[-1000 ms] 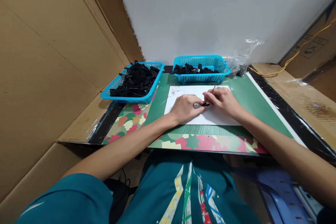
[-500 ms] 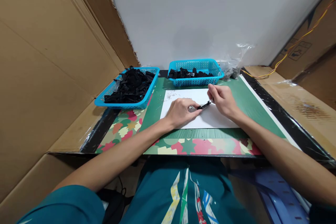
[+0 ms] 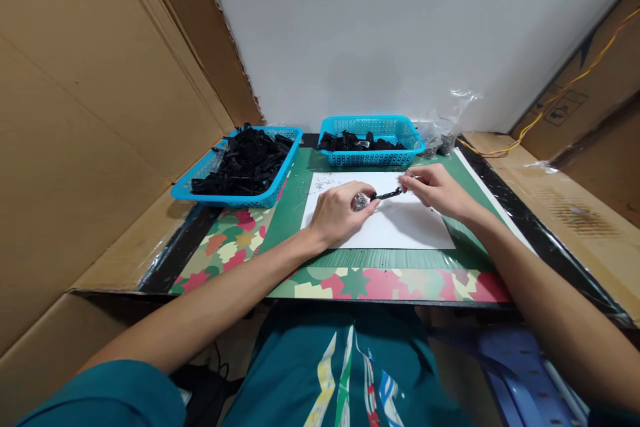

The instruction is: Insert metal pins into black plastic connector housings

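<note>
My left hand (image 3: 341, 215) pinches one end of a slim black plastic part (image 3: 387, 195) between thumb and fingers, a little above a white sheet (image 3: 410, 230). A small heap of shiny metal bits (image 3: 359, 202) shows between that thumb and forefinger; I cannot tell whether it lies on the sheet or in the hand. At the part's right end my right hand (image 3: 431, 188) has its thumb and fingertips pressed together, and what they hold is too small to name. Tiny loose metal pieces (image 3: 325, 181) lie scattered at the sheet's far left corner.
A blue basket (image 3: 225, 201) heaped with black plastic parts stands at the left. Another blue basket (image 3: 371, 160) holding fewer black parts is at the back, beside clear plastic bags (image 3: 444, 137). Cardboard walls (image 3: 100, 80) flank the table, and a yellow cable (image 3: 565, 88) runs down the right side.
My right hand has turned from a curled fist to a fingertip pinch at the part's right end. The part has shifted slightly left and up with my left hand.
</note>
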Available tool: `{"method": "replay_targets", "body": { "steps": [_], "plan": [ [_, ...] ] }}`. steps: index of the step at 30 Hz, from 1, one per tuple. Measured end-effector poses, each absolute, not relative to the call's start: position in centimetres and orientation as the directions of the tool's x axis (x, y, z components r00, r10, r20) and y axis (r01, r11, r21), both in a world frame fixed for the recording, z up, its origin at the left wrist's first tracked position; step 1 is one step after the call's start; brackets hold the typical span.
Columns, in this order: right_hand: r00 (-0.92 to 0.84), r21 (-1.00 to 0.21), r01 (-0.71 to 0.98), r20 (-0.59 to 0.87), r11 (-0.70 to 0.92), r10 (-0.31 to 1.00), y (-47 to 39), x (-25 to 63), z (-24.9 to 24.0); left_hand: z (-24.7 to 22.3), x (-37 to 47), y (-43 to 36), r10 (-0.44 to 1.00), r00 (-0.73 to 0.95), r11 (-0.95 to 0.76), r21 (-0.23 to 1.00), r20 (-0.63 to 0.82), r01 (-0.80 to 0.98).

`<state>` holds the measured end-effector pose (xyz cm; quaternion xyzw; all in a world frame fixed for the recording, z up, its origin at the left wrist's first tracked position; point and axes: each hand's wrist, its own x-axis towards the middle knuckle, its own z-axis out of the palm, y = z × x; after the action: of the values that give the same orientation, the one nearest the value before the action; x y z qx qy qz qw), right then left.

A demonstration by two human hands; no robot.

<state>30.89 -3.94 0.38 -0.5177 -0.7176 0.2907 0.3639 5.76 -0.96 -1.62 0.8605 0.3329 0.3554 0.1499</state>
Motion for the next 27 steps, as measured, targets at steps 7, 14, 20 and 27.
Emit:
{"method": "replay_targets", "body": {
  "steps": [7,14,20,27],
  "plan": [
    [-0.294,-0.69,0.667,0.103,0.281,0.95,-3.4,30.6,-0.7,-1.2,5.6,-0.4,0.818,0.388,-0.564,0.724,0.424,0.397],
    [-0.332,-0.663,0.68,0.102,0.312,0.938,-2.9,29.9,-1.7,-1.5,5.5,-0.3,0.76,0.476,-0.62,0.712,0.442,0.329],
    [-0.388,-0.717,0.608,0.108,0.342,0.915,-3.4,30.0,-0.9,-1.4,5.6,0.0,0.757,0.5,-0.587,0.773,0.421,0.239],
    [-0.311,-0.915,0.241,0.242,0.323,0.919,-4.6,28.7,0.5,-0.9,5.9,-0.7,0.737,0.647,-0.256,0.967,0.193,0.002]
  ]
}}
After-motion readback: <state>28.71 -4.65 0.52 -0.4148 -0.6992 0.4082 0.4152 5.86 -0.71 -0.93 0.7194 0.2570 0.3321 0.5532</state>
